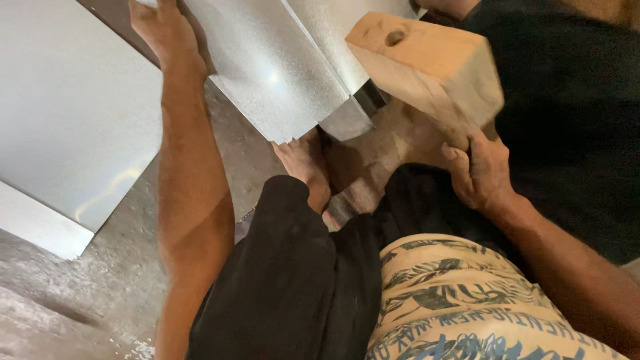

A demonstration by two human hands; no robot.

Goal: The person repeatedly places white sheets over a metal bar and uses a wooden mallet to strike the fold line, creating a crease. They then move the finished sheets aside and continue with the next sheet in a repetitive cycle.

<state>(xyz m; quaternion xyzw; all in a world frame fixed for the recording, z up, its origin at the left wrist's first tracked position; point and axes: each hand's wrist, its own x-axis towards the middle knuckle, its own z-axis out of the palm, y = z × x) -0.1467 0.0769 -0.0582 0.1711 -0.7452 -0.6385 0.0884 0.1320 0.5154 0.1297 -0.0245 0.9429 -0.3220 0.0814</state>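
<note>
Left hand [163,30] presses flat on bent metal sheet [273,73]; right hand [481,175] grips wooden mallet [427,63].

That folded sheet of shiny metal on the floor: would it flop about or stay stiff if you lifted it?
The metal sheet is thin, so it would probably flex along its flat spans, yet the folded ridge likely stiffens it lengthwise. Its glossy face looks slippery and the cut edge near the bare foot may be sharp. The left hand is pressing on it.

left hand [163,30] on metal sheet [267,67] | right hand [481,172] grips wooden mallet [427,63]
</note>
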